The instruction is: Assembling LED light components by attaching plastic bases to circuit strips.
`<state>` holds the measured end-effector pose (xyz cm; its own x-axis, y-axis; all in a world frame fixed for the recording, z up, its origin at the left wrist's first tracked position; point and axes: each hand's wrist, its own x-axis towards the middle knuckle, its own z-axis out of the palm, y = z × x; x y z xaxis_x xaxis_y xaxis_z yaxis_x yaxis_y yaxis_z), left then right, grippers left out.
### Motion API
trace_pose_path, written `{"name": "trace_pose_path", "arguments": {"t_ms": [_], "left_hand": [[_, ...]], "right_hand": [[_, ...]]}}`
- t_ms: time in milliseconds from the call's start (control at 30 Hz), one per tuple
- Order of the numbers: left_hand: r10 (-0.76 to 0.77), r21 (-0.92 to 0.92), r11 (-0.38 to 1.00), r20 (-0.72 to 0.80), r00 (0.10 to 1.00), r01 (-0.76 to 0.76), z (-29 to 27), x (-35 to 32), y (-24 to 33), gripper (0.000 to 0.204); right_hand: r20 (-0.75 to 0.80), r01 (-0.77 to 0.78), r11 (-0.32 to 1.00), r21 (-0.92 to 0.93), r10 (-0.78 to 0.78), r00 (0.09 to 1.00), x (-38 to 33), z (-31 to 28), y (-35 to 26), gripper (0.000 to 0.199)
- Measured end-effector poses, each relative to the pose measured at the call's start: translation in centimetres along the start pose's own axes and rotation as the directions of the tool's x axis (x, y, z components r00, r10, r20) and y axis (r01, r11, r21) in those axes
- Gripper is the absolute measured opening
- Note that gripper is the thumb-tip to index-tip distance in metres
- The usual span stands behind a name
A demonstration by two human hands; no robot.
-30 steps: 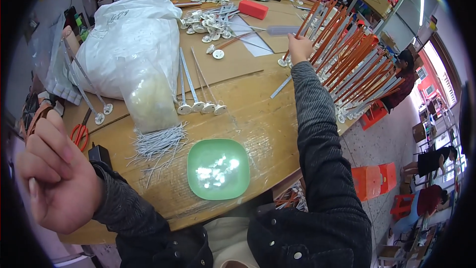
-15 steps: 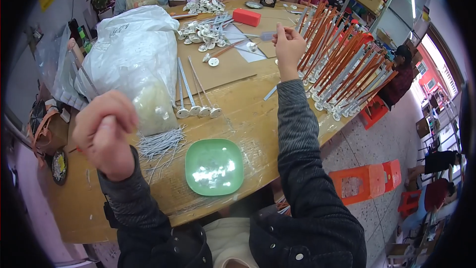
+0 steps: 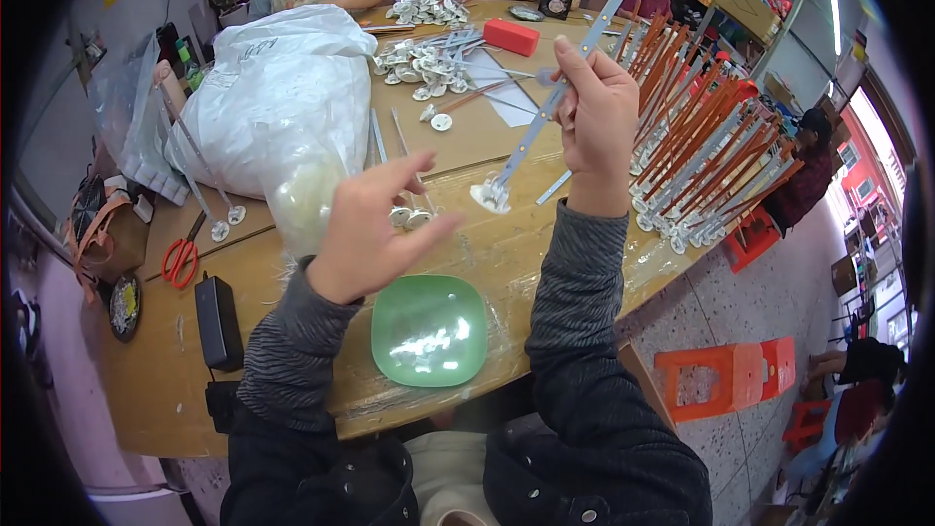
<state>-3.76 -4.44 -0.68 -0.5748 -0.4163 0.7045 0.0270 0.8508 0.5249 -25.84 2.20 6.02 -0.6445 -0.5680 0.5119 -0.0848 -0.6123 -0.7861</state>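
The right hand (image 3: 599,122), right of centre in the upper part of the frame, grips a pale strip (image 3: 531,133) between thumb and curled fingers, about midway along its length. The strip's long axis runs on a steep slant: its bare end points to the top edge, right of centre, and its lower end drops toward the middle of the frame, where a white disc (image 3: 490,197) is fixed to it. Small dots stand in a row along the strip.

The left hand (image 3: 375,229) is open and holds nothing that can be seen, its fingers spread and its thumb apart. It sits left of centre, and its fingertips point right, toward the disc end. Those fingertips are nearer to the disc than the right hand is, yet a gap shows between them, so the left hand looks near but not touching. Whether the disc hangs clear of the bench (image 3: 516,268) or rests on it, I cannot tell.

Below the left hand, in the lower middle, lies a green dish (image 3: 429,294). Behind that hand, toward the upper left, rises a white bag (image 3: 278,88). To the right of the right hand, at upper right, a dense bunch of orange and grey sticks (image 3: 706,127) leans on its own discs.
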Motion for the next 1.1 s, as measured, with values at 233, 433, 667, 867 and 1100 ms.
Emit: {"name": "trace_pose_path", "arguments": {"t_ms": [233,433,667,867,1100], "left_hand": [[-0.049,-0.209,0.976,0.092,0.995,0.067,1.8,-0.5,0.0,0.036],[0.396,0.104,0.914,-0.023,0.918,-0.392,0.5,0.0,0.4,0.029],[0.501,0.183,0.856,-0.063,0.863,-0.483,-0.9,-0.2,0.7,0.022],[0.502,0.299,0.844,-0.144,0.853,-0.446,-3.4,0.6,-0.4,0.022],[0.505,0.362,0.832,-0.178,0.845,-0.421,-7.0,0.6,-0.3,0.024]], "right_hand": [[0.082,-0.089,0.991,0.101,0.081,0.993,-1.3,1.5,-0.7,0.025],[0.093,-0.127,0.983,0.135,0.115,0.989,-1.2,1.9,-0.3,0.026],[0.212,-0.071,0.988,0.139,0.04,0.976,-1.6,2.5,0.1,0.017],[0.616,0.35,0.926,-0.14,-0.195,0.763,-2.4,2.7,0.1,0.018],[0.783,0.699,0.714,0.021,-0.447,0.433,-2.9,5.0,0.9,0.025]]}}
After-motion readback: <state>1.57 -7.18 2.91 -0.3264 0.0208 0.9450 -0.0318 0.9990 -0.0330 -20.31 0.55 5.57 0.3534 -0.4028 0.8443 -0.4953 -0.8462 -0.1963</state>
